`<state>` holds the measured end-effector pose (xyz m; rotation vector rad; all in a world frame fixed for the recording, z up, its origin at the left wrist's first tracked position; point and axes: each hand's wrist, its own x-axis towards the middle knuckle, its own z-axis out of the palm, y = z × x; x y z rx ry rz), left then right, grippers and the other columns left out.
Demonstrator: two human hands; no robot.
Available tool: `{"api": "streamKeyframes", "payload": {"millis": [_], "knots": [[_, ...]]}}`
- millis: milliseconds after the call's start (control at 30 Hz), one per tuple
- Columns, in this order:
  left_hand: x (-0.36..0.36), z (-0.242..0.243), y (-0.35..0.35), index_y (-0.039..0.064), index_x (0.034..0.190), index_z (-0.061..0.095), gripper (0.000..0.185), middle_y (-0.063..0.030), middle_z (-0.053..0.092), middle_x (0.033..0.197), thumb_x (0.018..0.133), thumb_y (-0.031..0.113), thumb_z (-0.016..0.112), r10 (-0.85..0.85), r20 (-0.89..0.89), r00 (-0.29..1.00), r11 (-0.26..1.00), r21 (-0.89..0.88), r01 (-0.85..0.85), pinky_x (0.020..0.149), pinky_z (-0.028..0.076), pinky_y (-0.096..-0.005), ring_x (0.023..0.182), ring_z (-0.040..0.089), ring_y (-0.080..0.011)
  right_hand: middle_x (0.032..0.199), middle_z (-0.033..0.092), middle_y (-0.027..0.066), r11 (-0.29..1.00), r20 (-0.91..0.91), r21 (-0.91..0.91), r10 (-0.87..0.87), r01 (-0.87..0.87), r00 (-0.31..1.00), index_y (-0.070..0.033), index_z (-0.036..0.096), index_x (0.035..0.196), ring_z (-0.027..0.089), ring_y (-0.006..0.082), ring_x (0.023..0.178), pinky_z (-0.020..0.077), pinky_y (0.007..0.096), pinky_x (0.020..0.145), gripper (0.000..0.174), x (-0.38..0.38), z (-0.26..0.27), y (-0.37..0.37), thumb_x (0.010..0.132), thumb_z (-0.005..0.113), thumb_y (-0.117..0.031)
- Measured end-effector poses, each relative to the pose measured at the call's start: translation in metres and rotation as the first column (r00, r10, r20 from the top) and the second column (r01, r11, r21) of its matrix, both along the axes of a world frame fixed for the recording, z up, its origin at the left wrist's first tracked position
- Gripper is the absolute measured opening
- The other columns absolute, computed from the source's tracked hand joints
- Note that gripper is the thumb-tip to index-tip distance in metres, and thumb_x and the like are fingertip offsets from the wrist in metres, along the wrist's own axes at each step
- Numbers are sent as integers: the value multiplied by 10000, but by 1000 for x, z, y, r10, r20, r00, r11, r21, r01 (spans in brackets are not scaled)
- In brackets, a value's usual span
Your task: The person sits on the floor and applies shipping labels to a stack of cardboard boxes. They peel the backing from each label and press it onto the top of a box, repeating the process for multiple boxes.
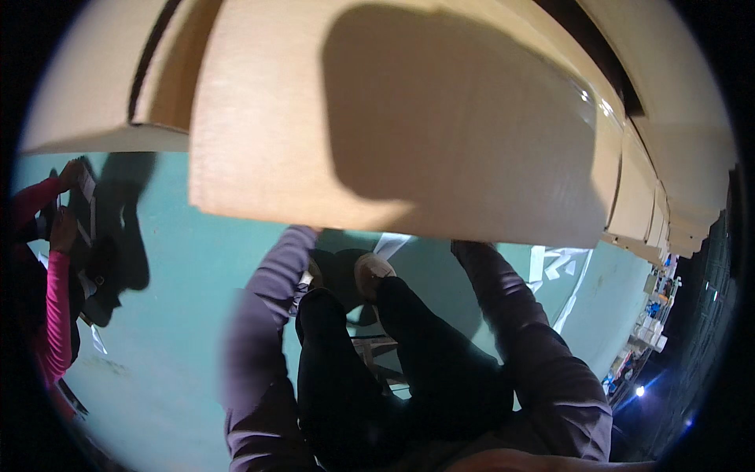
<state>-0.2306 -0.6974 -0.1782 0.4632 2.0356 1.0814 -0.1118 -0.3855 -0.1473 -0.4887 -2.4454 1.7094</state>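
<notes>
A large plain cardboard box (265,130) fills the upper middle of the head view, with a broad dark shadow across its face. My left hand (317,229) holds it from beneath at the lower edge, left of centre. Further right, my right hand (463,244) is under the same edge. The box hides the fingers of both hands almost entirely. Below the box, my two shoes (373,272) rest on the green floor (189,307), and a small stool or frame (377,354) shows between my legs.
More cardboard boxes (76,76) stand behind and to the left, and a row of them (640,206) runs off right. White strips (551,265) lie on the floor. A pink-sleeved person (56,318) handles a white strip at far left. Cluttered shelves (643,330) stand at far right.
</notes>
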Motion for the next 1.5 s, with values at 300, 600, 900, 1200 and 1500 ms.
{"api": "streamKeyframes", "payload": {"millis": [300, 600, 900, 1200, 1500], "knots": [[89, 185, -210, 18, 1040, 560, 194, -61, 594, 1000, 848, 28, 537, 636, 235, 735, 738, 95, -668, 887, 425, -285, 965, 549, -168, 1115, 568, 108, 786, 194, -12, 609, -619, 769, -18, 548, 1113, 510, 206, 1051, 388, 347, 929, 296, -55, 33, -37, 914, 450, -214], [428, 275, -274, 51, 1017, 584, 319, -46, 609, 983, 808, 278, 503, 878, 449, 168, 300, -241, -923, 750, 472, -319, 866, 583, -172, 770, 592, 67, 996, 658, -66, 83, -52, 748, -25, 462, 1125, 503, 74, 554, 382, 231, 444, 313, 7, -59, 61, 874, 523, -204], [417, 256, -214, 7, 1337, 296, 856, -169, 466, 1226, 768, 598, 537, 259, 934, 247, 34, 247, -968, 883, 440, -382, 1096, 495, -255, 913, 630, 79, 777, 227, -189, 630, -601, 743, 20, 472, 1172, 578, 126, 768, 439, 223, 632, 348, 43, 111, -1, 893, 479, -187], [372, 320, -170, 25, 1160, 475, 467, -51, 562, 942, 754, 124, 683, 370, 839, 400, 135, 377, -916, 824, 467, -315, 905, 566, -161, 944, 611, 51, 810, -132, -40, 577, -586, 806, -4, 548, 1060, 568, 112, 867, 445, 235, 787, 205, 57, 373, -155, 874, 482, -57], [313, 395, -166, 34, 1068, 506, 256, -90, 593, 986, 863, 178, 558, 495, 794, 353, -213, 505, -836, 841, 467, -337, 906, 588, -213, 926, 597, 73, 278, -82, -92, 955, -956, 285, -18, 414, 1115, 579, 131, 854, 457, 268, 748, 421, 135, 398, -274, 757, 635, -26]]}}
